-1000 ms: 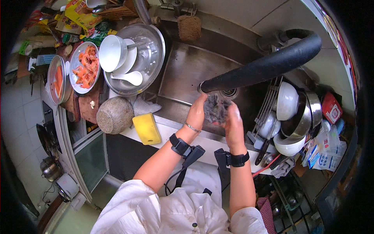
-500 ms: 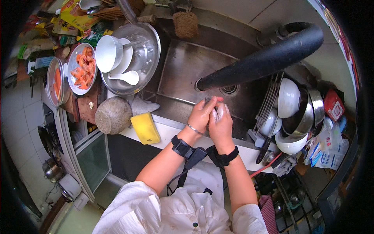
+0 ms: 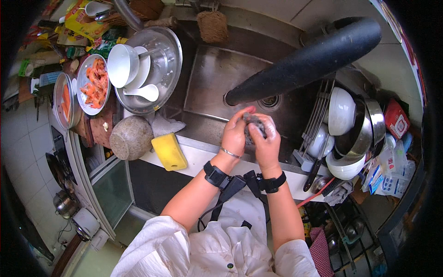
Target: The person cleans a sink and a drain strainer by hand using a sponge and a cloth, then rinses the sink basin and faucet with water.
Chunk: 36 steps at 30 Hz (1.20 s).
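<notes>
Grey wad [image 3: 257,124], crumpled, between 2 hands [image 3: 234,137] [image 3: 267,147]

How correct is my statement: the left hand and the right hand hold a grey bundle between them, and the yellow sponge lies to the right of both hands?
One part is wrong: the yellow sponge lies to the left of both hands, as the head view shows. The left hand and the right hand do hold a grey bundle between them.
</notes>
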Tool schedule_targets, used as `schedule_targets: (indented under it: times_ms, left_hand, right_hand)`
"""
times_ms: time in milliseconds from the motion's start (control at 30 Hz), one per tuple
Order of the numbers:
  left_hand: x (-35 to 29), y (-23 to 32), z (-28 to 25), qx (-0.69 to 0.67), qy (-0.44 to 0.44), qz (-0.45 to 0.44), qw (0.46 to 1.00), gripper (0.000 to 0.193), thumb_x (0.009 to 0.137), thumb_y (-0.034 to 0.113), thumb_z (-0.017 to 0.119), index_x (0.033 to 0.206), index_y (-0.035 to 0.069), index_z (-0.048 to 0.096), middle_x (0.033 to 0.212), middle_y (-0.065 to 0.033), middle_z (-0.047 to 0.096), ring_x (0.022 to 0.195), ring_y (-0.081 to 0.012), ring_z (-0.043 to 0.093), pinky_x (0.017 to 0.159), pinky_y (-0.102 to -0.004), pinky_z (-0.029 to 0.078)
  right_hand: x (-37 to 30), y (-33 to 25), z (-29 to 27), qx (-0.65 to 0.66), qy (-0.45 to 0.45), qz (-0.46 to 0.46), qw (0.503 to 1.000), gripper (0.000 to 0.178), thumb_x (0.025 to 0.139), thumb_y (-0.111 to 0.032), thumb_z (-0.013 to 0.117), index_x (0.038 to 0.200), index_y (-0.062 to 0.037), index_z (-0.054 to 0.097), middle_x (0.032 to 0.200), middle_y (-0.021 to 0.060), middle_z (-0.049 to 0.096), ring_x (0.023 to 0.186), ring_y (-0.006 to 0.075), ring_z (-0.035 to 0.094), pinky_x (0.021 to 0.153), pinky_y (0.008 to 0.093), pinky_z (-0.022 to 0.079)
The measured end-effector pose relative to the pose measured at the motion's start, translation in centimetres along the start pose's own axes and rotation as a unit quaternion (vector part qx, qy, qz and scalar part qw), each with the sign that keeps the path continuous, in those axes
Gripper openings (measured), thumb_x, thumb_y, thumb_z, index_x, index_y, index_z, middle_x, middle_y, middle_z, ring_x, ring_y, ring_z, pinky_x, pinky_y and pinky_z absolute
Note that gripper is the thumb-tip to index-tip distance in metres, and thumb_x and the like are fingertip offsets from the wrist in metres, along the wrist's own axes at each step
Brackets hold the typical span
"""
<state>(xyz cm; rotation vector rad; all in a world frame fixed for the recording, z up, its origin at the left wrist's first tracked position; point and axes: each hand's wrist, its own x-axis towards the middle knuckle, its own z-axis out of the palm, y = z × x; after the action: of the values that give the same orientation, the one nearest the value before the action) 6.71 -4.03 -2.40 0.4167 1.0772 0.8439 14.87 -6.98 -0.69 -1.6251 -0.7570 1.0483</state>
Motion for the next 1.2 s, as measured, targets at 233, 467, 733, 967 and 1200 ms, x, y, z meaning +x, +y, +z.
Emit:
schedule_targets:
  times_ms: [233, 467, 733, 967, 1200]
  left_hand:
    - [-1.8, 0.0, 1.4, -0.168, -0.005, -0.118, 0.979, 0.03, 0.092, 0.02, 0.042, 0.114, 0.002, 0.051, 0.113, -0.0094, 0.056, 0.105, -0.0183, 0.053, 0.093, -0.0305, 0.04]
    - [-0.9, -0.4, 1.3, -0.139, -0.082, -0.09, 0.983, 0.052, 0.095, 0.041, 0.036, 0.132, 0.006, 0.035, 0.135, -0.0083, 0.037, 0.121, -0.0192, 0.039, 0.101, -0.0326, 0.032]
    - [0.4, 0.3, -0.4, -0.209, -0.086, -0.094, 0.97, 0.054, 0.094, 0.038, 0.038, 0.139, 0.011, 0.025, 0.136, -0.0101, 0.038, 0.125, -0.025, 0.037, 0.104, -0.0385, 0.03]
    - [0.4, 2.6, 0.4, -0.255, -0.066, -0.185, 0.947, 0.043, 0.096, 0.03, 0.036, 0.131, 0.005, 0.037, 0.133, -0.0101, 0.042, 0.122, -0.0217, 0.041, 0.103, -0.0362, 0.032]
    - [-0.5, 0.8, 0.2, -0.186, -0.089, -0.191, 0.96, 0.044, 0.094, 0.028, 0.041, 0.13, 0.004, 0.036, 0.129, -0.0114, 0.046, 0.12, -0.0231, 0.043, 0.102, -0.0375, 0.033]
  right_hand:
    - [0.9, -0.3, -0.8, -0.163, -0.028, -0.081, 0.983, 0.031, 0.084, -0.011, 0.048, 0.111, -0.003, 0.059, 0.122, 0.012, 0.053, 0.118, 0.0289, 0.041, 0.1, 0.0375, 0.029]
    - [1.7, 0.1, 0.1, -0.079, -0.101, -0.065, 0.99, 0.041, 0.092, -0.017, 0.034, 0.13, -0.0032, 0.044, 0.141, 0.0176, 0.031, 0.133, 0.0336, 0.023, 0.108, 0.0398, 0.017]
    - [-0.7, -2.1, 1.3, -0.149, -0.131, -0.136, 0.971, 0.04, 0.09, -0.016, 0.041, 0.129, -0.0042, 0.046, 0.137, 0.0171, 0.038, 0.134, 0.0287, 0.023, 0.108, 0.0402, 0.013]
    - [-0.4, -0.4, 1.2, -0.132, -0.042, -0.139, 0.981, 0.04, 0.086, -0.01, 0.046, 0.126, -0.005, 0.047, 0.134, 0.0192, 0.041, 0.13, 0.0353, 0.03, 0.106, 0.0416, 0.024]
    - [2.3, 1.4, -0.2, -0.144, -0.027, -0.107, 0.983, 0.04, 0.086, -0.012, 0.049, 0.125, -0.0022, 0.047, 0.135, 0.0189, 0.039, 0.127, 0.0357, 0.034, 0.105, 0.0418, 0.026]
